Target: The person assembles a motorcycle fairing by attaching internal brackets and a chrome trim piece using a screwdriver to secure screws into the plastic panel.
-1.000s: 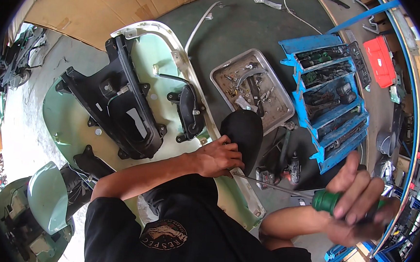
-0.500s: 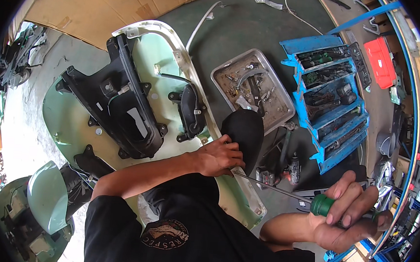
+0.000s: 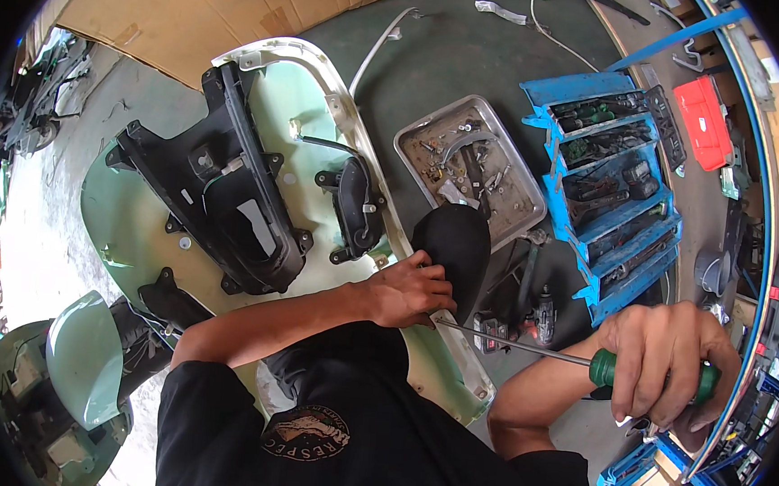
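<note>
My left hand (image 3: 408, 294) is curled on the white edge of a pale green plastic panel (image 3: 120, 215), beside a black knee (image 3: 452, 256). My right hand (image 3: 661, 366) grips a green-handled screwdriver (image 3: 608, 368); its long shaft reaches left to the panel's edge at my left fingertips. A black molded bracket (image 3: 222, 186) and a smaller black part with a hose (image 3: 350, 222) sit on the panel's inner face.
Behind the knee lie a metal tray (image 3: 524, 198) of small parts, an open blue toolbox (image 3: 621, 232), and a power drill (image 3: 543, 312). A red case (image 3: 701, 120) is at right, cardboard (image 3: 198, 4) at upper left, another green panel (image 3: 83, 362) at lower left.
My right hand has rotated on the screwdriver handle, its fingers now higher and wrapped over it. My left hand has stayed at the panel edge.
</note>
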